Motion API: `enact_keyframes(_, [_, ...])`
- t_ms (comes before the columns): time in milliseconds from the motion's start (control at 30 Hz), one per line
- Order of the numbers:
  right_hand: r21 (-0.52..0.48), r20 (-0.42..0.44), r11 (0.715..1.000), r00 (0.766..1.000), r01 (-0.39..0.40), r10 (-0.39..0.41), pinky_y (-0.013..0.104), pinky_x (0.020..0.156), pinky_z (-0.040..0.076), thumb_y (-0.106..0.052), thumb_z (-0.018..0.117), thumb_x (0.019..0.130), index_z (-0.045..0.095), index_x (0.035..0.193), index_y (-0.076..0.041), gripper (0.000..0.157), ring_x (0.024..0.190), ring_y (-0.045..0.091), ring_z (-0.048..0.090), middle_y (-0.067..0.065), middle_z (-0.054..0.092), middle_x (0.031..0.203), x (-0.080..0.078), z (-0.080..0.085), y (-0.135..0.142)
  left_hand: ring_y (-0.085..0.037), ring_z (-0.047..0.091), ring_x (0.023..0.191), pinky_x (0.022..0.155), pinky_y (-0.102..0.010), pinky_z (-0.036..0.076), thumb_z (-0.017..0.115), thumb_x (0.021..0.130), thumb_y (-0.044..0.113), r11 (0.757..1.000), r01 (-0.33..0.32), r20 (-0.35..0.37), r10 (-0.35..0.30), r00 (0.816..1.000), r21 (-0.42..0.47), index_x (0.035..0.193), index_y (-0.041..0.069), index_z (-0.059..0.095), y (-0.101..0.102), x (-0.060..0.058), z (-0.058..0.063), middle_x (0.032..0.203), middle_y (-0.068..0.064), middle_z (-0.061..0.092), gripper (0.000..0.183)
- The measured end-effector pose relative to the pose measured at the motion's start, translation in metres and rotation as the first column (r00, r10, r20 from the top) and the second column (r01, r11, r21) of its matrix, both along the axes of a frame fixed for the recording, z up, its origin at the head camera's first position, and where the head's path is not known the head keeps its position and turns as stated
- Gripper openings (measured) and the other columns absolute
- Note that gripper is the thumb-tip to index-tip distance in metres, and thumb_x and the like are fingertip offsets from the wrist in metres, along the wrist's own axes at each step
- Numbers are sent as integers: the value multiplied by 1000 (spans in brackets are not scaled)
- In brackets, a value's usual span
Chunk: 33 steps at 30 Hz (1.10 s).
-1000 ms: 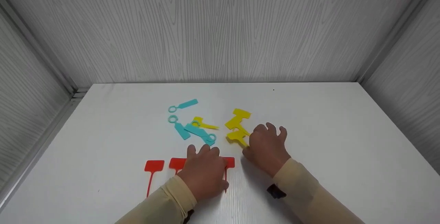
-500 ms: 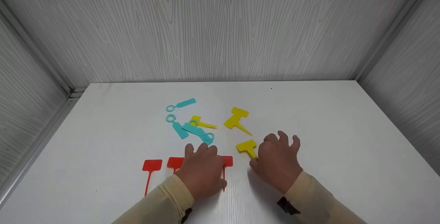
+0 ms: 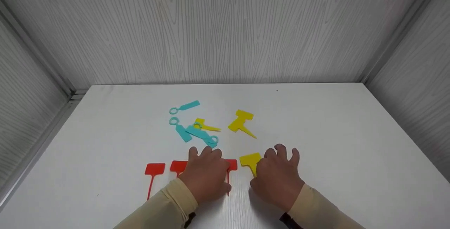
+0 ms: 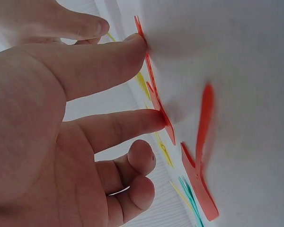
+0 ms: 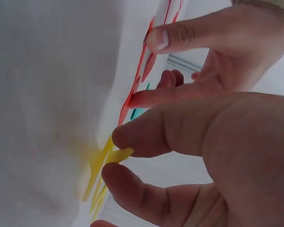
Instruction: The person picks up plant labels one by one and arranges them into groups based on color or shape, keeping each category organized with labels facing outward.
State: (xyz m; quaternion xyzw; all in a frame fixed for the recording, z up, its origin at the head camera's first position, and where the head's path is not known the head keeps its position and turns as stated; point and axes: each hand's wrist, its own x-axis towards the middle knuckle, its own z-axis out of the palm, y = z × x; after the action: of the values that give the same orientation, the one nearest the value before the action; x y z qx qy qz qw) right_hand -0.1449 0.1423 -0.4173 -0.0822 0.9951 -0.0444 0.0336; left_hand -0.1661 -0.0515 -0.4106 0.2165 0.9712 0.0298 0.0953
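Observation:
My left hand (image 3: pixel 205 176) lies over a row of red T-shaped plant labels. In the left wrist view, its thumb and straight forefinger press a red label (image 4: pixel 168 131) flat on the table, thumb at the stem, forefinger at the head; the other fingers bend loosely. To the right, my right hand (image 3: pixel 277 178) pinches a yellow T-shaped plant label (image 3: pixel 249 159) by its stem between thumb and forefinger. Its head points away from me, just right of the rightmost red label (image 3: pixel 232 164). Part of the yellow stem is hidden behind the hand.
Two yellow labels (image 3: pixel 242 123) overlap farther back. Several teal ring-ended labels (image 3: pixel 188 105) lie left of them, some covering another yellow label (image 3: pixel 211 128). A red label (image 3: pixel 155 168) lies at far left, a second red label (image 3: pixel 178 166) beside the left hand. A wood-grain panel (image 3: pixel 225 28) stands behind the table.
My right hand has pulled the yellow label away from the other yellow ones, toward me, and turned it more upright beside the red row. My left hand has stayed on the red label.

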Motion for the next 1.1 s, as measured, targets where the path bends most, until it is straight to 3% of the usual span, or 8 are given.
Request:
enact_keyframes(267, [8, 62, 1000, 998, -13, 13, 86, 114, 25, -33, 90, 86, 77, 77, -7, 30, 132, 45, 46, 16, 69, 114, 0, -3, -12, -28, 60, 105, 99, -65, 46, 103, 74, 44, 1000, -3, 11, 3, 1000, 10, 124, 16, 82, -2, 0, 1, 105, -6, 68, 61])
enact_keyframes(433, [8, 54, 1000, 998, -30, 30, 87, 115, 25, -33, 93, 84, 80, 84, -7, 29, 131, 44, 48, 15, 70, 118, 1, -3, -16, -27, 61, 103, 100, -62, 47, 103, 74, 44, 1000, -4, 6, 4, 1000, 18, 126, 18, 83, -5, -1, 1, 106, -4, 70, 61])
enact_keyframes(600, [-4, 59, 999, 997, -49, 49, 88, 115, 24, -34, 91, 86, 79, 81, -7, 30, 132, 44, 48, 15, 71, 118, 0, -1, -19, -27, 61, 102, 100, -63, 47, 103, 74, 42, 999, -7, 15, 6, 1000, 46, 126, 18, 83, -6, -3, 0, 105, -4, 70, 61])
enact_keyframes(700, [-65, 4, 997, 999, -52, 52, 85, 115, 26, -37, 89, 89, 80, 82, -7, 32, 135, 42, 48, 14, 70, 123, -5, 0, -16, -26, 60, 102, 100, -63, 46, 103, 75, 42, 998, -6, 31, 4, 999, 66, 126, 17, 82, -6, -4, 0, 104, -3, 69, 60])
enact_keyframes(800, [-209, -107, 976, 994, -52, 30, 78, 118, 25, -40, 89, 92, 84, 93, -12, 29, 143, 39, 44, 12, 67, 136, -18, -3, -8, -27, 60, 102, 98, -63, 46, 102, 76, 44, 998, 2, 38, -5, 999, 70, 124, 16, 83, -5, -5, 0, 103, -4, 69, 59])
enact_keyframes(900, [-361, -186, 931, 982, -50, -20, 74, 120, 22, -40, 89, 93, 85, 111, -16, 30, 150, 39, 38, 11, 60, 151, -39, -8, 5, -28, 60, 104, 97, -63, 46, 102, 76, 46, 998, 8, 41, -11, 999, 61, 124, 15, 83, -4, -5, 0, 104, -5, 69, 59])
enact_keyframes(967, [-417, -190, 909, 980, -24, -61, 73, 121, 20, -41, 88, 94, 84, 119, -18, 35, 154, 40, 34, 12, 55, 157, -55, -12, 14, -28, 61, 105, 98, -64, 46, 102, 75, 46, 998, 9, 38, -11, 999, 56, 123, 16, 83, -3, -5, -1, 105, -5, 69, 60])
enact_keyframes(1100, [-470, -113, 880, 983, 74, -144, 73, 122, 18, -43, 88, 94, 82, 130, -21, 42, 157, 43, 29, 13, 49, 165, -85, -18, 28, -28, 61, 107, 99, -64, 46, 103, 73, 46, 999, 2, 35, -3, 999, 52, 123, 17, 83, -2, -5, -2, 106, -5, 70, 62])
